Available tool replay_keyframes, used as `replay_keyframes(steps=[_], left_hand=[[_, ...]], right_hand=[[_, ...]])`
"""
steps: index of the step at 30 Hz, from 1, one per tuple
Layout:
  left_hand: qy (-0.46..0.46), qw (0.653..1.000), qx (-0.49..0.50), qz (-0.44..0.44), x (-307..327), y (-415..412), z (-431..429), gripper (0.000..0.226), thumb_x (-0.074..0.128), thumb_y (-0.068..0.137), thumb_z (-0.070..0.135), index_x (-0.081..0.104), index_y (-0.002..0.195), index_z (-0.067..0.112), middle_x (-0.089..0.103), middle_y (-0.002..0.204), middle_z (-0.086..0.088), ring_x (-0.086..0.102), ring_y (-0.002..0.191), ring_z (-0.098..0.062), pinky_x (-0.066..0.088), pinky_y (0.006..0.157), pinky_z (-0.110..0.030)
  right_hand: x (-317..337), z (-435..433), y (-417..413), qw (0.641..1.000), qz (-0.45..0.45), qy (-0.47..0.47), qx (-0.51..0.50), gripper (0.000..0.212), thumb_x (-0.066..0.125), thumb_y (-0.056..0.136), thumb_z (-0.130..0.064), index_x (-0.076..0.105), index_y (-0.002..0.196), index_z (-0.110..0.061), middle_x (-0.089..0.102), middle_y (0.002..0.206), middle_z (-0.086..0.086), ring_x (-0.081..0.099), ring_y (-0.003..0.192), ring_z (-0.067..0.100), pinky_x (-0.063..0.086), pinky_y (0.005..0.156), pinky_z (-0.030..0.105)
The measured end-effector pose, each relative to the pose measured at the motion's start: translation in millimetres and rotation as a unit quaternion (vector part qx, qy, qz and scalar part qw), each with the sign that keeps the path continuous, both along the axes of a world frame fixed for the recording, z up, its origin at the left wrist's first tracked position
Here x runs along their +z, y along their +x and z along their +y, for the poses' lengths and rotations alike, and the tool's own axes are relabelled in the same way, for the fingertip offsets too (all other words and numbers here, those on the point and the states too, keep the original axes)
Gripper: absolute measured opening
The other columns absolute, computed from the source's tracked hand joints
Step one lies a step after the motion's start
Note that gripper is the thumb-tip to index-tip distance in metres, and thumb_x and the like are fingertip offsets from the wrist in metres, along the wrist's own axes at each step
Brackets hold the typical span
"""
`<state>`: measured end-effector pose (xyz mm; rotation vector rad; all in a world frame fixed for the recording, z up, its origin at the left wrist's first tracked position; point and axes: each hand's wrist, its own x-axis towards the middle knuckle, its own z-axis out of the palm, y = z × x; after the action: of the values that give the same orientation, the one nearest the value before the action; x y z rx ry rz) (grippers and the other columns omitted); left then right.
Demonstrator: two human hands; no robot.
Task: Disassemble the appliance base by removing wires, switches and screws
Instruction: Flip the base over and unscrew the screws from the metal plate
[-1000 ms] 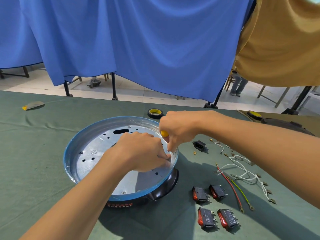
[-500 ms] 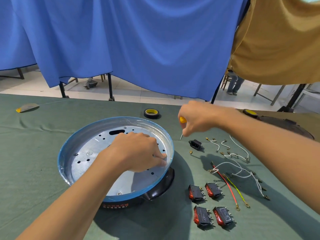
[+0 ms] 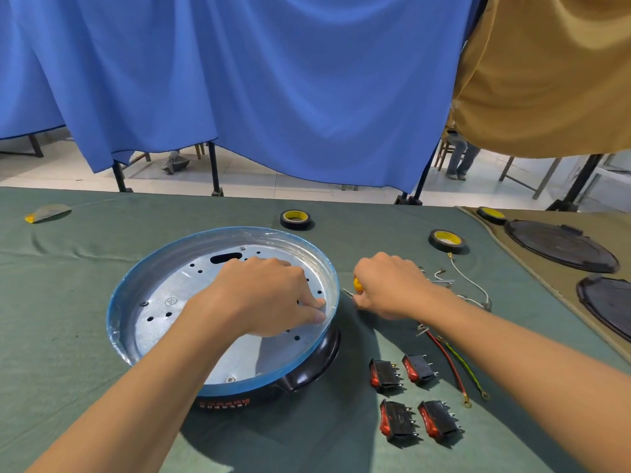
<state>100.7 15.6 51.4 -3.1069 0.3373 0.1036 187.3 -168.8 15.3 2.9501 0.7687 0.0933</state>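
Note:
The round appliance base (image 3: 143, 302), blue-rimmed with a perforated metal plate inside, sits on the green cloth. My left hand (image 3: 263, 295) reaches into it, thumb and forefinger tips together on the plate by the right rim; anything between them is too small to see. My right hand (image 3: 389, 288) grips a yellow-handled screwdriver (image 3: 356, 285) low over the cloth just right of the base, its metal tip pointing toward the rim. Several black-and-red rocker switches (image 3: 409, 401) lie on the cloth at the front right. Red (image 3: 447, 363), green-yellow (image 3: 467, 370) and white wires (image 3: 467, 278) lie loose behind them.
Two rolls of black tape (image 3: 295, 219) (image 3: 447, 241) stand behind the base. Dark round covers (image 3: 560, 245) lie on a tan cloth at the far right. A small grey and yellow piece (image 3: 47, 212) lies far left. Blue curtains hang beyond the table's far edge.
My right hand has pulled the screwdriver out of the base, swung right and then come down to the cloth beside the rim. My left hand has stayed inside the base.

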Motion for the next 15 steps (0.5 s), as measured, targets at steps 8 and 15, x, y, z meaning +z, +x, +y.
replay_keyframes(steps=[8,15], left_hand=[[0.004,1.0,-0.006,0.021,3.3,-2.0,-1.7,0.045,0.038,0.088,0.07,0.06,0.123,0.051,0.06,0.116,0.012,0.052,0.09,-0.014,0.037,0.063,-0.025],[-0.076,0.992,0.009,0.101,9.7,-1.9,7.2,0.046,0.048,0.086,0.067,0.052,0.129,0.05,0.053,0.09,0.01,0.054,0.083,-0.015,0.056,0.077,-0.038]], right_hand=[[12.8,7.5,-7.6,0.996,0.081,0.032,-0.034,0.034,0.057,0.09,-0.034,0.038,0.068,-0.016,0.044,0.079,0.006,0.049,0.074,0.031,0.038,0.062,0.033],[43.0,22.2,-14.5,0.885,0.36,0.275,-0.108,0.058,0.052,0.09,-0.062,0.063,0.091,-0.004,0.074,0.068,0.01,0.025,0.039,0.012,0.024,0.037,0.02]])
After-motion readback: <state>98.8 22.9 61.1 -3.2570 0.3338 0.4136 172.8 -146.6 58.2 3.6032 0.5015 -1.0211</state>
